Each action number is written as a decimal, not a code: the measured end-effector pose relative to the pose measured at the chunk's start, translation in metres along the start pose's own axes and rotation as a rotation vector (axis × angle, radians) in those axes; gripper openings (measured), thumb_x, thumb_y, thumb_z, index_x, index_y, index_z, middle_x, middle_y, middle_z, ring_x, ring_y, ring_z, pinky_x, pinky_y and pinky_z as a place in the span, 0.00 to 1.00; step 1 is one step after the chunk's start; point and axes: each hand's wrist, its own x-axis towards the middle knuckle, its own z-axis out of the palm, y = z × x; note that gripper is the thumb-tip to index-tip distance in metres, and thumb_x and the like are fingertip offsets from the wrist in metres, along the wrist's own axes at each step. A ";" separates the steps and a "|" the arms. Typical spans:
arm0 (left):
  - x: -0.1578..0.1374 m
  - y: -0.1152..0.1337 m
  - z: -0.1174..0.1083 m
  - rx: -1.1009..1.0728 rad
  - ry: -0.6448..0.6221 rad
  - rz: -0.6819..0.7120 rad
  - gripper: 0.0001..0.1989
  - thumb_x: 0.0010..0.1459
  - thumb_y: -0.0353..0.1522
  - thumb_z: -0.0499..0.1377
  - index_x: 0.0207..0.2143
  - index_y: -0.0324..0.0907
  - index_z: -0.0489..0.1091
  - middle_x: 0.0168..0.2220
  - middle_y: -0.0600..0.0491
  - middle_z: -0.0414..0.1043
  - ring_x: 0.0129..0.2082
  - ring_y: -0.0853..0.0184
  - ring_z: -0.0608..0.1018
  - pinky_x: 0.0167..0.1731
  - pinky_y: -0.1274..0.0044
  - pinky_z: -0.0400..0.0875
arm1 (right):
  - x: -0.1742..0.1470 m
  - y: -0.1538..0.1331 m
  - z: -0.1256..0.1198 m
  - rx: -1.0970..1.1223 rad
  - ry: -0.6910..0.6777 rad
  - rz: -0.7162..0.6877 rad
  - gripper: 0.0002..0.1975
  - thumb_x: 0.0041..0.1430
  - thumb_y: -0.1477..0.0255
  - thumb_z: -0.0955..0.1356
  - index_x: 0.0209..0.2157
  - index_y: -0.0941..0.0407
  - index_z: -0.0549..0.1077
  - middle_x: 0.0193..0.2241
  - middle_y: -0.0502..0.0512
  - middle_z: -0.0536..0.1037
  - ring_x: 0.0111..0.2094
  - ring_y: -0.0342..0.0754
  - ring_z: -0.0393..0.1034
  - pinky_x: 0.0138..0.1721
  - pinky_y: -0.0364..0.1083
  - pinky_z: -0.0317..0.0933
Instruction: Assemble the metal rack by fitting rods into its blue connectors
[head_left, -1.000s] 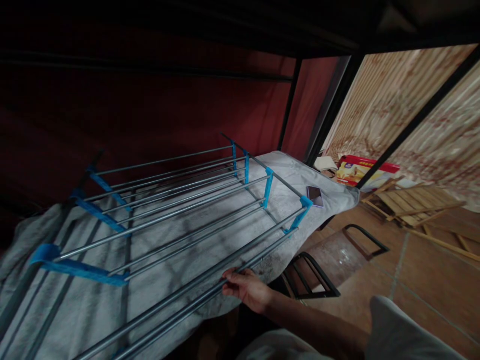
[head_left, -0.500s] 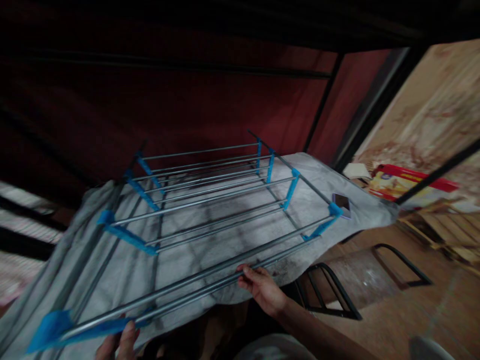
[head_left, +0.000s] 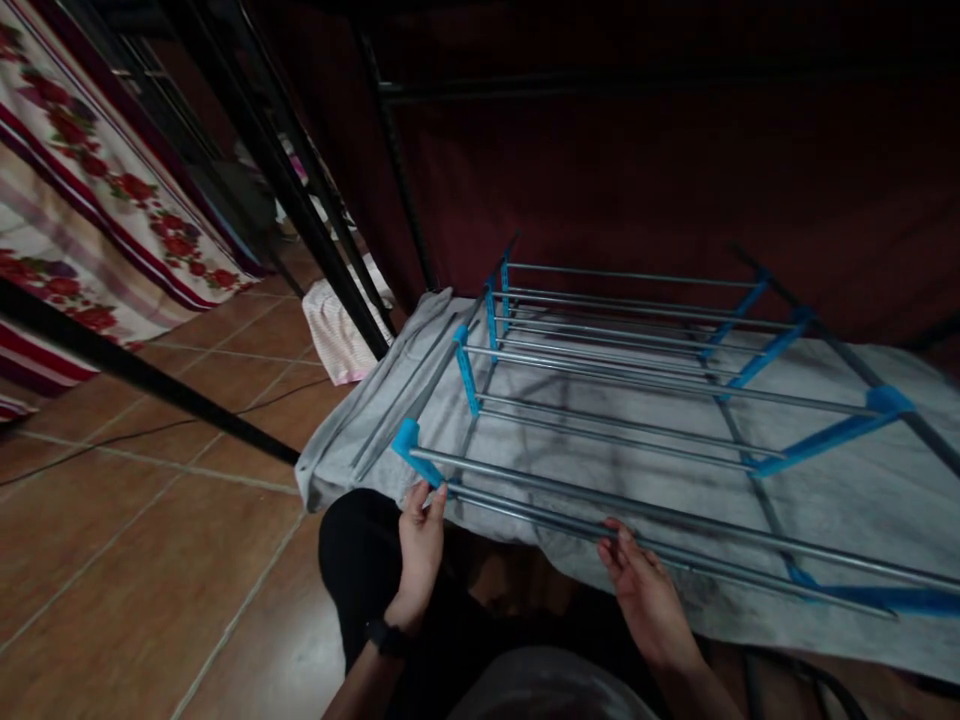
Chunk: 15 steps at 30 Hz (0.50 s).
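From the head camera, a metal-tube rack [head_left: 652, 378] with blue joints rests on a grey cloth [head_left: 330, 455], its front tubes running along the near edge. The left hand [head_left: 421, 540] is at the cloth's near left corner, thumb and forefinger narrowly pinching the lower end of the front-left blue connector [head_left: 407, 440], where the lower front tube [head_left: 540, 513] meets it. Further right along that edge, the right hand [head_left: 652, 600] holds the same tube between thumb and curled fingers.
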 end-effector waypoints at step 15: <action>-0.067 0.089 0.096 0.224 -0.777 0.755 0.17 0.68 0.32 0.52 0.56 0.50 0.72 0.54 0.50 0.75 0.54 0.62 0.76 0.54 0.69 0.75 | 0.009 0.009 0.018 0.062 -0.051 -0.048 0.19 0.44 0.56 0.79 0.33 0.54 0.81 0.34 0.52 0.81 0.32 0.45 0.73 0.33 0.45 0.67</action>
